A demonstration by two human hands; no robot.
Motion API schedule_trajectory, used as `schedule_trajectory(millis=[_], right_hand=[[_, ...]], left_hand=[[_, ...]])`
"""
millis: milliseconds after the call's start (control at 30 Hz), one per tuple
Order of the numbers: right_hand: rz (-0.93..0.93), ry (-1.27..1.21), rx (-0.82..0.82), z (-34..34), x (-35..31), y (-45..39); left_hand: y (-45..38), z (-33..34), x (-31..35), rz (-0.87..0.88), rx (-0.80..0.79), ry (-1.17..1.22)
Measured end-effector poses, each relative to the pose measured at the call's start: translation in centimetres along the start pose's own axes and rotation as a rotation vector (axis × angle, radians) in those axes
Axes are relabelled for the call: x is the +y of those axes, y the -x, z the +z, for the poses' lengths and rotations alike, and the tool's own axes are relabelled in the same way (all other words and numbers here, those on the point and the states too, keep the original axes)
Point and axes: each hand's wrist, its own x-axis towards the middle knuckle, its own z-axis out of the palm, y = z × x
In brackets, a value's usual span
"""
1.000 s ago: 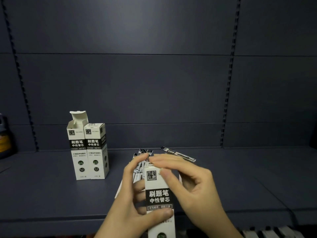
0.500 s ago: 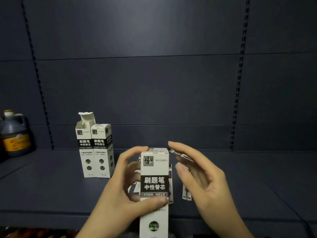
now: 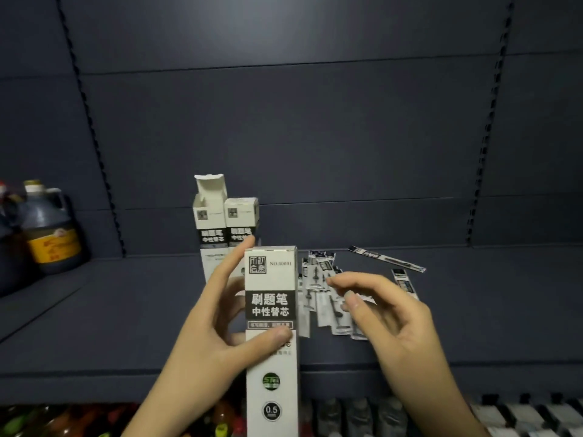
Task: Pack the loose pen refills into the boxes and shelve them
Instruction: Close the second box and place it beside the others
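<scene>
My left hand [image 3: 217,313] grips a tall white refill box [image 3: 272,357] with a black label, held upright in front of the shelf, its top closed. My thumb lies across its front and my fingers wrap behind it. My right hand [image 3: 388,313] hovers just right of the box with loosely curled fingers, holding nothing. Behind it several loose wrapped pen refills [image 3: 328,298] lie in a pile on the shelf, and one refill [image 3: 386,263] lies apart further back. Two more boxes stand at the back left: one with its flap open [image 3: 209,216], one closed [image 3: 242,219].
The dark shelf board [image 3: 126,310] has a slotted back panel behind it. A dark jug with a yellow label [image 3: 47,228] stands at the far left. Below the shelf edge, bottles and packaged goods [image 3: 347,414] line the lower shelf.
My right hand has come off the top of the box and moved away to the right. The box top is now closed, and the view has shifted closer and leftward.
</scene>
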Motion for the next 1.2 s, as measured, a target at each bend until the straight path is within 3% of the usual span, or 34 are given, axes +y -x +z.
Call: schedule_trajectory(millis=[200,400,800,967,1200], right_hand=[[-0.024,0.025,0.019,3.7,-1.4,-1.9],[-0.059,0.066,-0.013,3.2,-2.6,-4.4],[-0.041,0.013,-0.137,4.9,3.0,-5.6],[-0.074,0.019,-0.073,7.2,4.2,-5.8],[-0.081,0.04,0.012,11.2,3.8,-7.5]], left_hand=[[-1.5,-4.9,0.5,0.027,-0.01,0.037],[-3.4,-5.4,1.7,0.042,0.01,0.082],[-3.1,-7.6,-0.9,0.1,0.196,-0.004],[-5.0,-11.3,-2.5,0.112,0.243,-0.048],[-8.9,-16.4,-4.4,0.055,0.17,-0.068]])
